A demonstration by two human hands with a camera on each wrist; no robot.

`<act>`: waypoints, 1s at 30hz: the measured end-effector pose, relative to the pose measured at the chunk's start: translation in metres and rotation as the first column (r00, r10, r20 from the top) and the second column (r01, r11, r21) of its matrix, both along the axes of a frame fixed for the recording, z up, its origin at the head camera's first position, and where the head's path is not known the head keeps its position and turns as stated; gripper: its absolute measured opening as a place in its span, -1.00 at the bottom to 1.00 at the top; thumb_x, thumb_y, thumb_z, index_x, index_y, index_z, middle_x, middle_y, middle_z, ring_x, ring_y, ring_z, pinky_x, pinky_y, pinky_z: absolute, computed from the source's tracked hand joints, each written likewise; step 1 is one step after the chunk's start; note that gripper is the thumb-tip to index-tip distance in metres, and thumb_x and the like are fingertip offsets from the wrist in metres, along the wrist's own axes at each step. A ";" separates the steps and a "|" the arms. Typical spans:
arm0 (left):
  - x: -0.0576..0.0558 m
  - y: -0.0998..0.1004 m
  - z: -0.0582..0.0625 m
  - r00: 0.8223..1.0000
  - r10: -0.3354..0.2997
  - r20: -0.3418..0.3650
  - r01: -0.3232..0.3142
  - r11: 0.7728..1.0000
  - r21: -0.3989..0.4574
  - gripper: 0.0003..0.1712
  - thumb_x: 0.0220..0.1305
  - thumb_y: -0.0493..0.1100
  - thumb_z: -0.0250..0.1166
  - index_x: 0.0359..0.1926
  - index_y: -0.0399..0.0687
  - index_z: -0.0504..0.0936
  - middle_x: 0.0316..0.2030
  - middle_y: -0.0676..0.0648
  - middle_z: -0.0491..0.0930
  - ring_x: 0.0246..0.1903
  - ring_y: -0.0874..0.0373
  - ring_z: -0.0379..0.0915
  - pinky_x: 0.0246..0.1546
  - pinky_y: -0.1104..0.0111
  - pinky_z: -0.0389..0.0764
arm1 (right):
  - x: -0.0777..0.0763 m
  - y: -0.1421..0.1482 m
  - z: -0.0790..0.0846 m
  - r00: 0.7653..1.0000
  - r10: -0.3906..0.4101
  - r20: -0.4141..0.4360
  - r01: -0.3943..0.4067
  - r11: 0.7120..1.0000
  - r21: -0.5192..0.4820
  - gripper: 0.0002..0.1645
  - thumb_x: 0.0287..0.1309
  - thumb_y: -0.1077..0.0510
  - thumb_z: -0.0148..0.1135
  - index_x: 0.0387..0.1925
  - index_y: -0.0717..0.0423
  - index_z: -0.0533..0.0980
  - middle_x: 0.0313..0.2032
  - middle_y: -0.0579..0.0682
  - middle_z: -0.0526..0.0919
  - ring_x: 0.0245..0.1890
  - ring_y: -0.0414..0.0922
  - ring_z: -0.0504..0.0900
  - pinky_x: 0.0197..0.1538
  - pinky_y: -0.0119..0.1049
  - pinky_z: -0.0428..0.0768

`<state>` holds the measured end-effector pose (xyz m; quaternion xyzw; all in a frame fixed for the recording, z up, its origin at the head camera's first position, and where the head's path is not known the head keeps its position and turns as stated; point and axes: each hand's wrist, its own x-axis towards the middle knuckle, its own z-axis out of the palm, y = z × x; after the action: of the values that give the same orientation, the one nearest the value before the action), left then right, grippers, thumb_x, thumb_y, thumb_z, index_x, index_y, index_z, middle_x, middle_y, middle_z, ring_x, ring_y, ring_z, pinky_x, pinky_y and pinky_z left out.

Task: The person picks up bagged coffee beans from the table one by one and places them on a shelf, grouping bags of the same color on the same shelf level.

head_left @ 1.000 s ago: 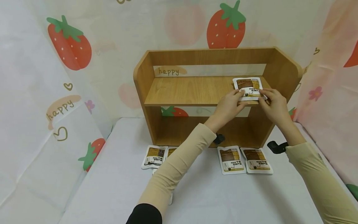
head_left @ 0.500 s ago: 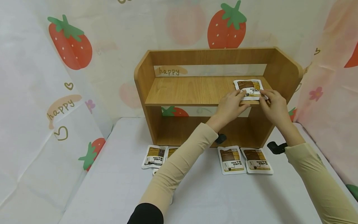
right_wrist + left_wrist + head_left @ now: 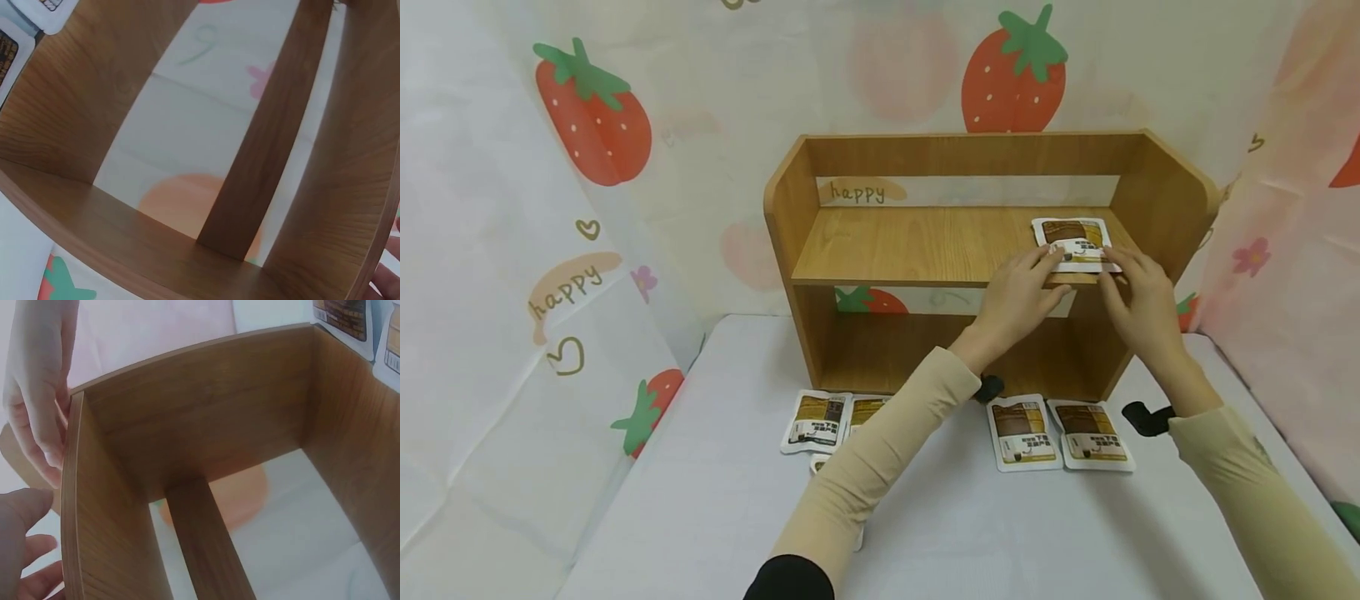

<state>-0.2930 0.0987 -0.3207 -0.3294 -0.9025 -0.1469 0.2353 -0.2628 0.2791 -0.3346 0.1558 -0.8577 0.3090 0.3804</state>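
A white-edged pouch (image 3: 1078, 236) with a brown and gold printed front lies on the upper board at the right end of the wooden shelf (image 3: 895, 242). My left hand (image 3: 1018, 292) touches its near left side with extended fingers, the thumb held apart below. At the near right corner, the fingertips of my right hand (image 3: 1142, 304) touch the pouch, thumb by the shelf's front edge. Both hands show beside the board edge in the left wrist view, left hand (image 3: 25, 544) below and right hand (image 3: 40, 394) above, fingers loosely extended. The pouch is hidden in both wrist views.
Two similar pouches, one (image 3: 1024, 433) beside another (image 3: 1090, 435), lie before the shelf's right half. More pouches (image 3: 815, 422) lie at front left, partly behind the left sleeve (image 3: 880, 450). The white table (image 3: 970, 533) meets strawberry-printed cloth (image 3: 700, 100) at back and sides.
The pouch's far edge has come down a little, so it lies flatter on the board. My right fingers have loosened slightly at its corner; the left hand stays close to its edge.
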 end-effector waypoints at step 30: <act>0.032 -0.013 -0.062 0.962 -0.089 -0.258 0.129 0.981 0.143 -0.50 0.32 0.00 0.09 0.24 -0.02 0.39 0.24 -0.03 0.35 0.35 0.10 0.06 0.38 0.14 -0.06 | 0.033 0.007 -0.048 0.979 0.030 -0.200 -0.042 0.998 -0.056 -0.58 0.03 0.39 0.13 0.00 0.28 0.53 0.12 0.27 0.45 0.23 0.21 0.28 0.32 0.04 0.13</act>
<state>-0.2609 0.0860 -0.3825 -0.3746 -0.8315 -0.1883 0.3644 -0.2303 0.2864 -0.3827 0.1901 -0.8025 0.3245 0.4632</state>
